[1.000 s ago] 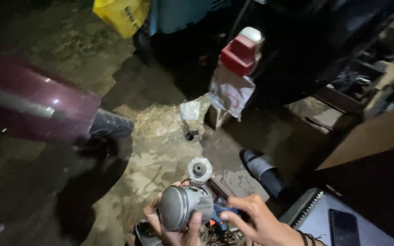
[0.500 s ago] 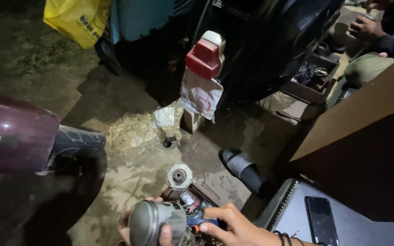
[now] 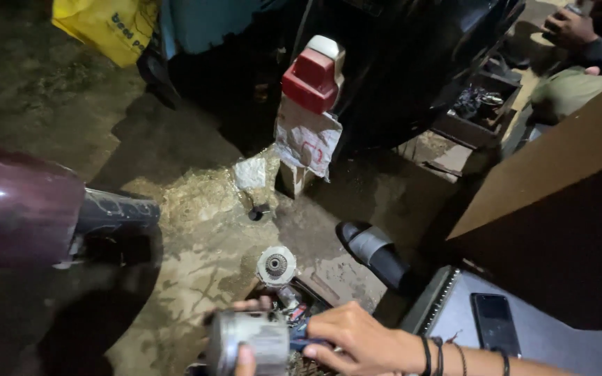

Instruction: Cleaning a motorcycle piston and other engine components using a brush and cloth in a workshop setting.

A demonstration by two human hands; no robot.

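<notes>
My left hand (image 3: 247, 356) is shut on a grey metal cylinder (image 3: 249, 340) at the bottom edge, fingers behind it and thumb in front. My right hand (image 3: 357, 335) comes in from the right and grips a small blue-handled tool (image 3: 302, 343) set against the cylinder's right end. Just beyond the hands a round toothed metal part (image 3: 276, 265) stands at the edge of a dark tray of small parts (image 3: 299, 306) on the ground.
A black sandal (image 3: 374, 252) lies right of the tray. A phone (image 3: 495, 324) rests on a grey case (image 3: 454, 327). A maroon vehicle body (image 3: 15, 209) fills the left, a brown board (image 3: 559, 160) the right. A red-and-white container (image 3: 313, 73) and a yellow bag (image 3: 106, 28) sit behind. Another person (image 3: 580, 31) sits top right.
The view has swung about, and the cylinder and both hands now sit lower in the frame. Both hands have kept their hold throughout.
</notes>
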